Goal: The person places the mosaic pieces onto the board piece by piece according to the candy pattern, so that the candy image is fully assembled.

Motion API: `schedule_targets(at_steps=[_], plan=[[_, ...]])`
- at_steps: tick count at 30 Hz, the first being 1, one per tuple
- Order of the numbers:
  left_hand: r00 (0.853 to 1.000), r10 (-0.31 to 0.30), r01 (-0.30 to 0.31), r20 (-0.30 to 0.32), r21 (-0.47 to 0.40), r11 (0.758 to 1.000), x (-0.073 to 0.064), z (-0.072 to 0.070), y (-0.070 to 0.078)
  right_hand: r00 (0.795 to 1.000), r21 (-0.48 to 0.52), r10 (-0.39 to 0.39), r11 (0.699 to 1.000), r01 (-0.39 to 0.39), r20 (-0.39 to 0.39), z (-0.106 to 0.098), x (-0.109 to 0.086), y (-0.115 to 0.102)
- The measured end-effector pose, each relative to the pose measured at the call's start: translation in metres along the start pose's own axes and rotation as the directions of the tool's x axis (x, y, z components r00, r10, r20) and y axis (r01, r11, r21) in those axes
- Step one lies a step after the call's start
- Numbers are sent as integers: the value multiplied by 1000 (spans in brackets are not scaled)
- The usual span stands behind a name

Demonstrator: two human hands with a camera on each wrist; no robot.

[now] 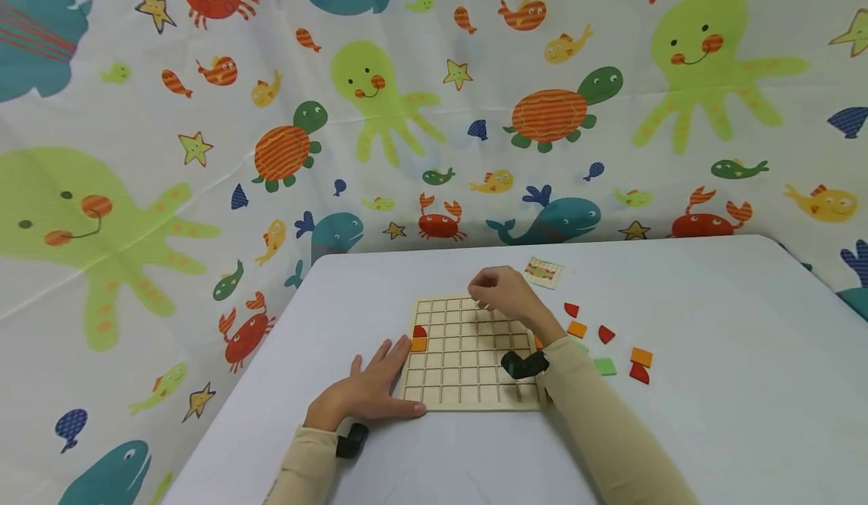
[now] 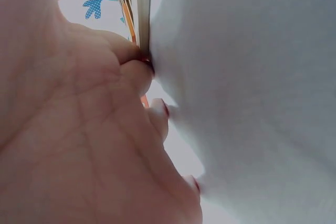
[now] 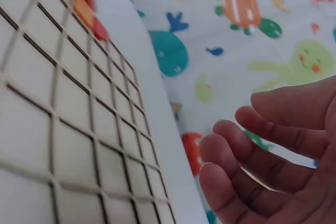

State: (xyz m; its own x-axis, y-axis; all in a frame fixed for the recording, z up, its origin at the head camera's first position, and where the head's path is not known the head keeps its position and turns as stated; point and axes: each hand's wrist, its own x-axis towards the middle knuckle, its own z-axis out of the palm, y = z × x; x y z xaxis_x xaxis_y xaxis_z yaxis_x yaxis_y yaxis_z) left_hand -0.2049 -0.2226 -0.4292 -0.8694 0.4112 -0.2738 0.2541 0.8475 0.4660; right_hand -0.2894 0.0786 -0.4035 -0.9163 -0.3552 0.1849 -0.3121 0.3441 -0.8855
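A wooden grid board (image 1: 461, 375) lies on the white table. Two pieces sit in its left column: a red rounded piece (image 1: 420, 332) and, just nearer to me, an orange square (image 1: 419, 344). My left hand (image 1: 369, 390) rests at the board's left side with fingers spread, fingertips by the orange square and thumb at the near left corner. Over the far part of the board hovers my right hand (image 1: 507, 294). Its fingers (image 3: 252, 156) are loosely bent in the right wrist view, with nothing between them and the thumb.
Right of the board lie loose pieces, among them a green piece (image 1: 605, 367), an orange square (image 1: 641, 356) and a red rounded piece (image 1: 606, 334). A small picture card (image 1: 551, 276) lies beyond the right hand. A sea-animal curtain (image 1: 420, 188) hangs behind the table.
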Motion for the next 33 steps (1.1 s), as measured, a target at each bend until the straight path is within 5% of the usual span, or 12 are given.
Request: schedule_targets(at_steps=[6,17,33], plan=[[1000,-11,11,-4,14,1000,0,0,1,998,5,48,999,-48,-43,-40,-10,5],[1000,-5,5,-5,21,1000,2,1,-1,980,-161,181,968,-192,-82,-86,-28,18],[1000,-12,12,4,17,1000,3,0,-1,890,-426,454,796,-430,-50,-107,-39,43]])
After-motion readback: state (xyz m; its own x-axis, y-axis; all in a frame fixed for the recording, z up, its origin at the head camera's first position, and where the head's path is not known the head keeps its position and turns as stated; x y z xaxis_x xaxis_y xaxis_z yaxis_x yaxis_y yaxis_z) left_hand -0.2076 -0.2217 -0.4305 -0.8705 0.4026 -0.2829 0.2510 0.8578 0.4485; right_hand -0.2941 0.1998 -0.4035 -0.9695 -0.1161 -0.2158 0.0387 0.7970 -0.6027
